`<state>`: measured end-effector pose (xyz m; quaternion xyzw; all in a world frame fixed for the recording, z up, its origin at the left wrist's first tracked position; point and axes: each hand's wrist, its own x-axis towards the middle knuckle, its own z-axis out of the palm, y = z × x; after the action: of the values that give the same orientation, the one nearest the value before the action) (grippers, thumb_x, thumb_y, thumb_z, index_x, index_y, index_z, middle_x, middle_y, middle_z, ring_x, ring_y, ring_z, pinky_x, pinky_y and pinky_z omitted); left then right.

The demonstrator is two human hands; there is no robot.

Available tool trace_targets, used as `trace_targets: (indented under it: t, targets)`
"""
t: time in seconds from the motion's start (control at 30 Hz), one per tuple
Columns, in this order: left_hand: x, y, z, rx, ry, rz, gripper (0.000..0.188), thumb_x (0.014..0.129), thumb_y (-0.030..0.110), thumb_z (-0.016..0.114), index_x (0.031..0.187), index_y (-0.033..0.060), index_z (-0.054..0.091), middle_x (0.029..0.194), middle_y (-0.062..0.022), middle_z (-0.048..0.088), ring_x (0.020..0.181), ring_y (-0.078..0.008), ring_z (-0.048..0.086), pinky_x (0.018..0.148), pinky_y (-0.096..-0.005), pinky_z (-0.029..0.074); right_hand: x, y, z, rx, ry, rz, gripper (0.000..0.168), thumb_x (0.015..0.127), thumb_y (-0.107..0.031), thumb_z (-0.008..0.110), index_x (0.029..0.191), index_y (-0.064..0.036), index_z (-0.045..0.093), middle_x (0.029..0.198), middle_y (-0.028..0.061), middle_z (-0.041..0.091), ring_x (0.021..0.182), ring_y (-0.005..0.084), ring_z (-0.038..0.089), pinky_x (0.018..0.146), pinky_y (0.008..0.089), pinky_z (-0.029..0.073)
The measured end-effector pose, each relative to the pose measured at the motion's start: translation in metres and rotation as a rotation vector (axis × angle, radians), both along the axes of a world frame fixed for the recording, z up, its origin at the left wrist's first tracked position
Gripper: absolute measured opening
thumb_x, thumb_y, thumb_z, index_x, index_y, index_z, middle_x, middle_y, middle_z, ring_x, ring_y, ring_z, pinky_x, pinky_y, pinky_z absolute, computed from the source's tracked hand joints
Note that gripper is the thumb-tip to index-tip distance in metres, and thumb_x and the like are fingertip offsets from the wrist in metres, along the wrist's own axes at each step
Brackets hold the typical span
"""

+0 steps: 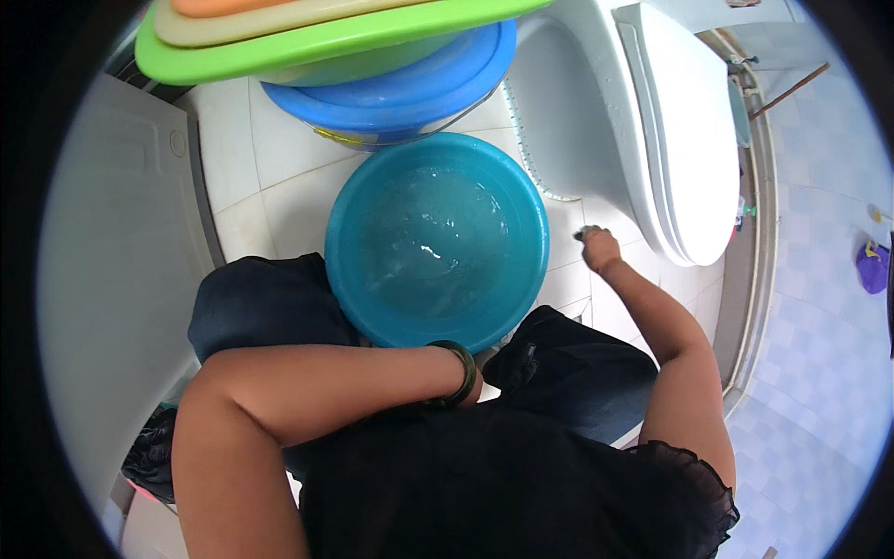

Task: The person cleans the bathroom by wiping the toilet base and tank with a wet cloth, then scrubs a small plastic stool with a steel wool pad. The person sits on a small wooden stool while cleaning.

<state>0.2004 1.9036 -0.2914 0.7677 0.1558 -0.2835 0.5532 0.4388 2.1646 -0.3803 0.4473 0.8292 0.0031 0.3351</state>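
Note:
A round teal plastic basin [437, 241] holding water stands on the tiled floor between my knees. My right hand [599, 249] is out to the right of it, over the floor tiles near the toilet's base. Its fingers are closed around a small dark thing [581, 234] that I cannot identify. My left hand [476, 388] is bent inwards at my lap, just below the basin's near rim; a dark bangle circles its wrist. Most of that hand is hidden behind the wrist and my black clothing, so its fingers do not show.
A white toilet [688, 133] with its lid down stands at the upper right. Beyond the basin is a lidded blue bucket [391, 98], with stacked green, cream and orange plastic basins [335, 49] above it. A white panel [119, 209] borders the left; a black plastic bag [150, 454] lies lower left.

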Motion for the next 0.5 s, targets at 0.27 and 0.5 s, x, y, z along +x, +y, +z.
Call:
trace_targets:
  t: [0.27, 0.5]
  targets:
    - [0.014, -0.01, 0.005, 0.008, 0.067, 0.033, 0.043, 0.092, 0.033, 0.042, 0.119, 0.0052, 0.062, 0.123, -0.0151, 0.06, 0.113, -0.0307, 0.057, 0.091, -0.0449, 0.044, -0.12, -0.072, -0.041, -0.187, 0.769, 0.522, 0.044, 0.071, 0.003, 0.059, 0.113, -0.009, 0.061, 0.123, 0.0158, 0.054, 0.111, 0.0359, 0.052, 0.095, 0.0405, 0.045]
    - [0.006, -0.008, 0.016, -0.002, 0.053, 0.041, 0.036, 0.092, 0.024, 0.045, 0.119, 0.0064, 0.061, 0.119, -0.0134, 0.061, 0.102, -0.029, 0.062, 0.081, -0.0432, 0.048, -0.113, -0.097, -0.152, -0.138, 0.448, 0.287, 0.031, 0.085, -0.016, 0.053, 0.114, -0.016, 0.063, 0.127, 0.0151, 0.05, 0.119, 0.0355, 0.045, 0.099, 0.0413, 0.042]
